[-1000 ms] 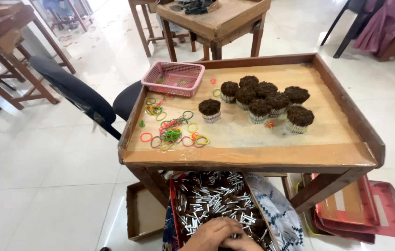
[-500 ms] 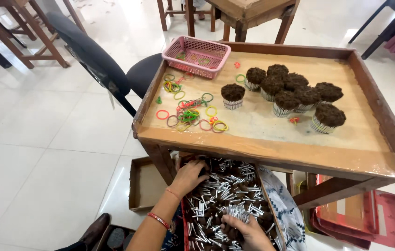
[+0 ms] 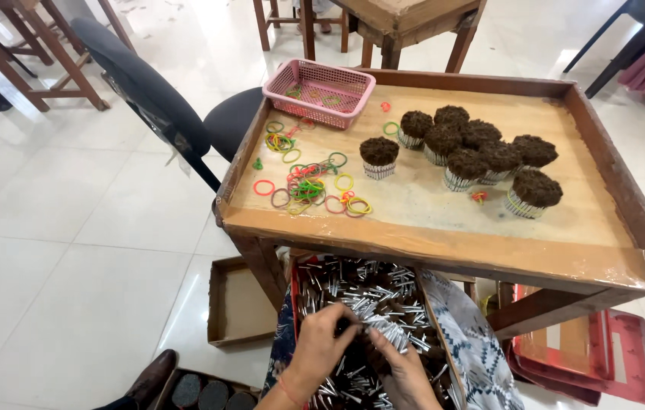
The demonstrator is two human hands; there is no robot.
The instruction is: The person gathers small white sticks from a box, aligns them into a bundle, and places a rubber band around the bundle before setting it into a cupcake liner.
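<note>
Hands working low in head view: left hand (image 3: 321, 345) and right hand (image 3: 406, 372) are gathering thin silver sticks (image 3: 372, 304) in lap tray, fingers clenched round a bunch. Nine banded dark-topped bundles (image 3: 482, 156) are standing on wooden table (image 3: 429, 228); many sticks are lying loose.

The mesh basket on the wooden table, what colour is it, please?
Pink plastic mesh basket; head view.
</note>
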